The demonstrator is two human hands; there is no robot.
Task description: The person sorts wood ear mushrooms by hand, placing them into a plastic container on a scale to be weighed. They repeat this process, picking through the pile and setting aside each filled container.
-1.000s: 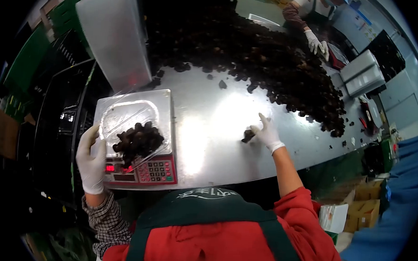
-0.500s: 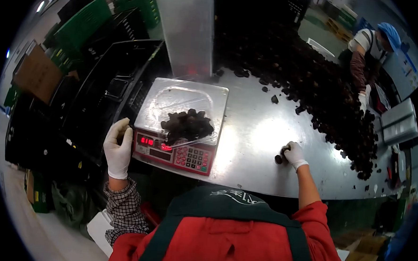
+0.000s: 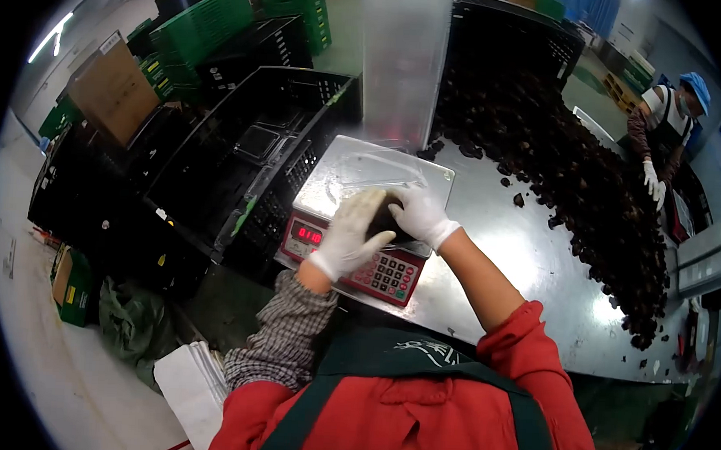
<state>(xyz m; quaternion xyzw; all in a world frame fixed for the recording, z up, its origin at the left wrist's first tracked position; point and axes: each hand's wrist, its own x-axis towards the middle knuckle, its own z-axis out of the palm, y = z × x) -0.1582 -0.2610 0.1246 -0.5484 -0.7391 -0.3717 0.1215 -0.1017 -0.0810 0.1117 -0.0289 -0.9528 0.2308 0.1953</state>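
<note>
On the scale (image 3: pixel 411 270), a heap of dark brown lumpy pieces (image 3: pixel 387 220) lies in a clear plastic tray, partly covered by my hands. My white-gloved left hand (image 3: pixel 350 234) rests along the heap's left side, fingers stretched and thumb apart. From the right, my gloved right hand (image 3: pixel 420 217) touches the heap with its fingers spread; its palm side is hidden. Red digits on the scale's display (image 3: pixel 307 234) read about 0.110; my left hand covers part of the panel. What kind the pieces are is not certain.
A large mound of similar dark pieces (image 3: pixel 543 157) spreads over the metal table (image 3: pixel 490 232). Left of the scale stands a black crate (image 3: pixel 192 163) with clear trays inside. A tall stack of clear trays (image 3: pixel 401 64) rises behind. At the far right, another person (image 3: pixel 668 119) works.
My right hand has moved left from the tabletop, where it held dark pieces, to the heap. My left hand has come in from beside the scale. The view has shifted.
</note>
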